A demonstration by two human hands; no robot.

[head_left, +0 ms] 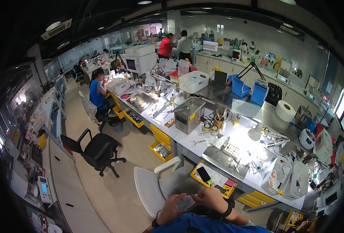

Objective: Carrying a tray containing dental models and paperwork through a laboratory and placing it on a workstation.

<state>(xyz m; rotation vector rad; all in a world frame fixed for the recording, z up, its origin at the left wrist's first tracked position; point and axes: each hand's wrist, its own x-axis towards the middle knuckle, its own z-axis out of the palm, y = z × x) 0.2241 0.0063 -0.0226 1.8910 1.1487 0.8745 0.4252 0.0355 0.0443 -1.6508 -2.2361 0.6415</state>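
Close to my body at the bottom, my left hand [173, 207] is closed around a small clear object [185, 203] that looks like transparent plastic; whether it is a bag or a container I cannot tell. My right hand [212, 200] pinches its upper right end, with the fingertips pressed together. Just beyond my hands is an open yellow drawer [194, 175], which holds a black phone [203, 174] and a small pink item [230, 182]. A grey chair [145, 187] with a white frame stands right in front of my left hand.
A brightly lit workbench [187, 144] runs ahead, bearing a metal tank [189, 116], a lamp [255, 133] and clear bins [277, 175] with dental models. On the left stands a black office chair [98, 149]. A seated person in blue [97, 93] works farther along; two people stand at the back.
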